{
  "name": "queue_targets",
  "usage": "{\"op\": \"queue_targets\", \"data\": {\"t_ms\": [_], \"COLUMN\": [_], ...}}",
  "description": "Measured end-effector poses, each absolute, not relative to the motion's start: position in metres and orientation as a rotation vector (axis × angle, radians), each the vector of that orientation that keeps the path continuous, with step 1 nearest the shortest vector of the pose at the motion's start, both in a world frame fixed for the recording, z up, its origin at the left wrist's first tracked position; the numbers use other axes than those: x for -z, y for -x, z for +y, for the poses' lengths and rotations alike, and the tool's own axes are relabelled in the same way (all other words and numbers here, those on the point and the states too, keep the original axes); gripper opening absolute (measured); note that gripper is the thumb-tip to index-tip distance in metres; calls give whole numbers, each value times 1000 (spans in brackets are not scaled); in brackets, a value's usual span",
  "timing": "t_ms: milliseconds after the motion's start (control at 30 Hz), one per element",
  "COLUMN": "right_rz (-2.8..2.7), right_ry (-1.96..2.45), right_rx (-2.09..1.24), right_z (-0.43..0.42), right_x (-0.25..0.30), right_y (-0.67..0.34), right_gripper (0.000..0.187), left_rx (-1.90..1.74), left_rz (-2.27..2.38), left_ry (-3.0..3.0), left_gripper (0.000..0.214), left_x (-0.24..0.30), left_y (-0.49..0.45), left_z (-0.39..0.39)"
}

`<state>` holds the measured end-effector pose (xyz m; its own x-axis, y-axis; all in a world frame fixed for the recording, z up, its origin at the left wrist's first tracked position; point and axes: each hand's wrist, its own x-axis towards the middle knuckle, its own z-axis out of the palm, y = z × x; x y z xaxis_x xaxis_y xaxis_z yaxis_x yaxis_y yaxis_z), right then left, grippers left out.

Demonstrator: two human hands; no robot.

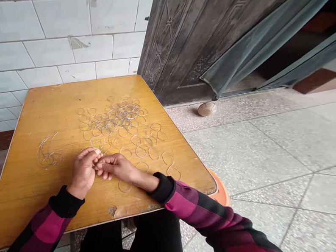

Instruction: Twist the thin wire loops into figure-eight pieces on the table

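Left hand [83, 170] and right hand [115, 166] fingertips pinching one wire loop [97, 143] together, wooden table [35, 182], loop pile [115, 117] at 12 o'clock

A worn wooden counter [40, 117] carries a spread of thin wire loops [118, 121] beyond the hands, with a tangled wire bundle [49, 153] just left of them.

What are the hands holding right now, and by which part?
Both hands, left hand and right hand, meet fingertip to fingertip over the wooden table, apparently pinching a thin wire loop between them. Which part of it cannot be told.
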<state>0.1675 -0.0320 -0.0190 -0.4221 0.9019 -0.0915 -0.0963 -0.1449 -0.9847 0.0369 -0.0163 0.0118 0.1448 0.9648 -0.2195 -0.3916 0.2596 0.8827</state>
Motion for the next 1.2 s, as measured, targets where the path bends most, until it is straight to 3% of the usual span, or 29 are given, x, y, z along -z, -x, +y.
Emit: {"op": "queue_targets", "data": {"t_ms": [233,367,600,900,1200], "right_rz": [-1376,-1374,-1418,-1875,-1862], "right_ry": [1020,1073,1054,1275,1355], "right_rx": [-1681,-1458,-1185,-374,-331], "right_z": [-30,-25,-11,-18,-19], "right_x": [15,5,-6,-9,-5], "right_y": [-174,-187,-209,-208,-201], "right_gripper": [38,35,31,24,20], "left_rx": [-1177,-1222,-962,-1078,-1071], "left_rz": [950,984,1009,1110,1096], "left_ry": [-853,-961,-1199,-1114,-1008], "left_gripper": [13,10,11,8,8], "left_x": [-8,-4,1,3,2], "left_y": [-37,-36,-36,-41,-44], "left_z": [-15,-14,-20,-20,-20]}}
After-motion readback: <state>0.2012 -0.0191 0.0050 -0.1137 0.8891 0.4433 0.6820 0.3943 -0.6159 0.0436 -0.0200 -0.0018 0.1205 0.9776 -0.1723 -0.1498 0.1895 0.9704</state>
